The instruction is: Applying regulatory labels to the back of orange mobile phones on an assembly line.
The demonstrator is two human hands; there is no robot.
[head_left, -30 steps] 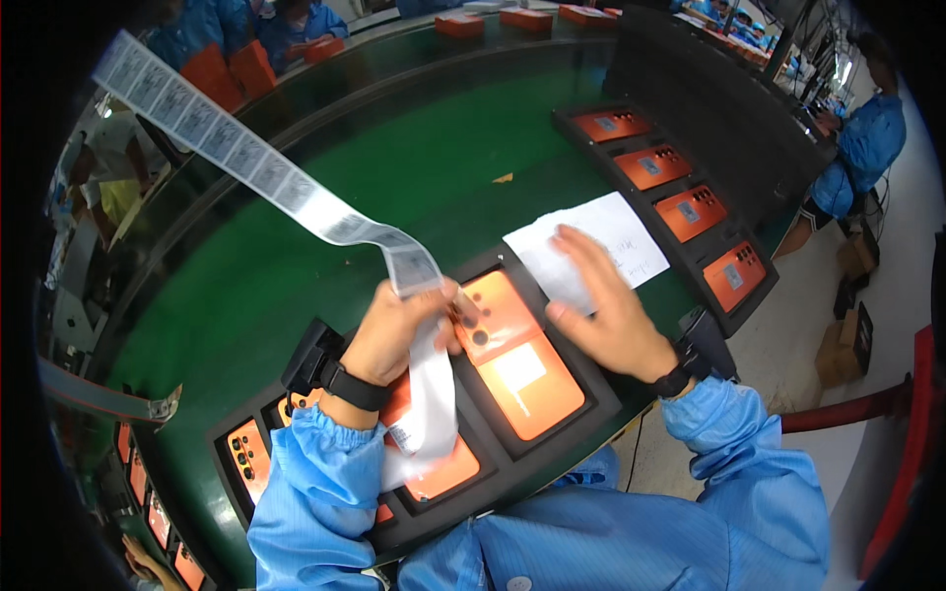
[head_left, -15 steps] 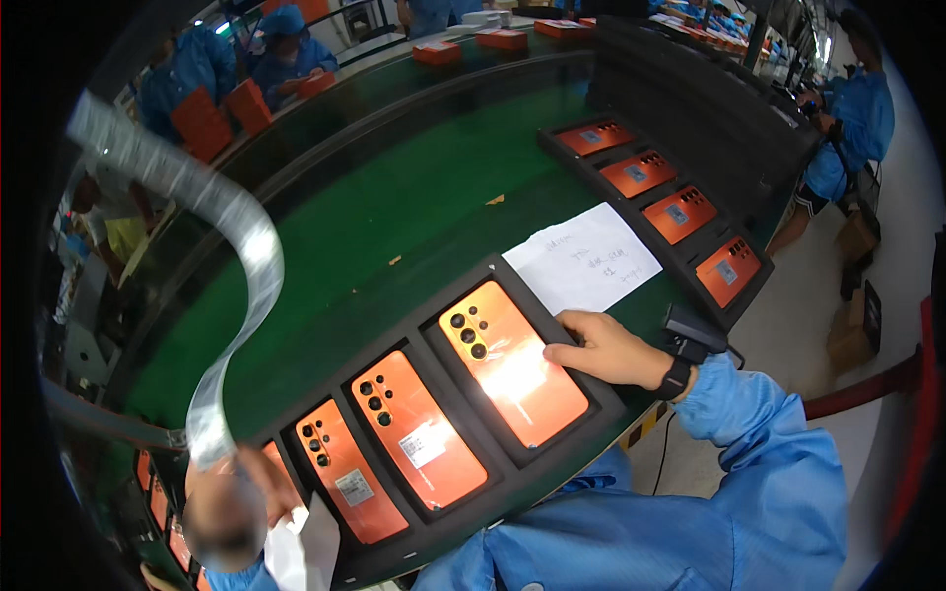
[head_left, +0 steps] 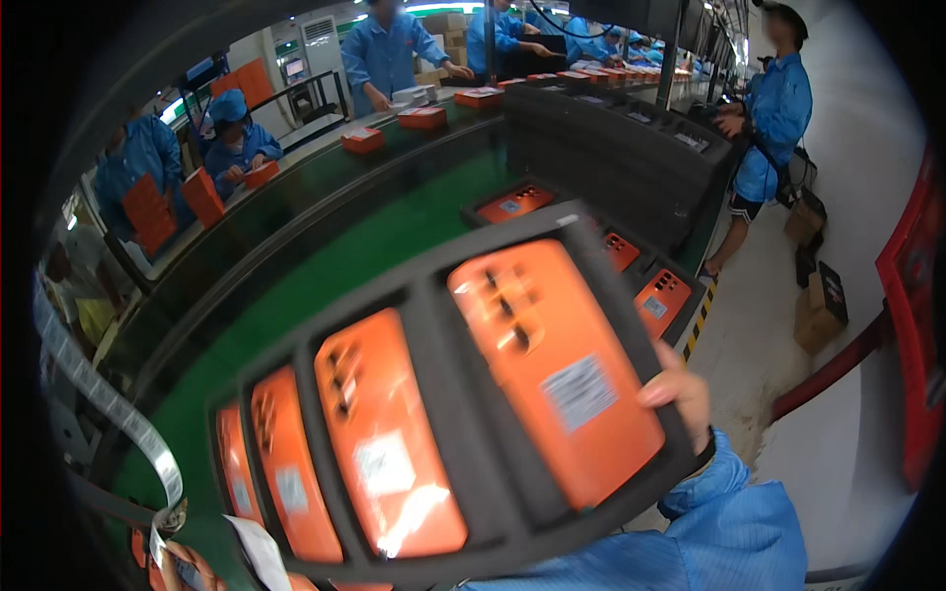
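The phone tray [head_left: 458, 374], clasped by the curled right hand [head_left: 682, 396], is best kept level; grip by the left hand [head_left: 189, 568] cannot be told.

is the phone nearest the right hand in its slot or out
In: the phone lies inside its slot, walls of the black tray around it.

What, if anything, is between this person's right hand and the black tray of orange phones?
Nothing visible: the right hand holds the black tray directly by its right edge, close beside the rightmost orange phone.
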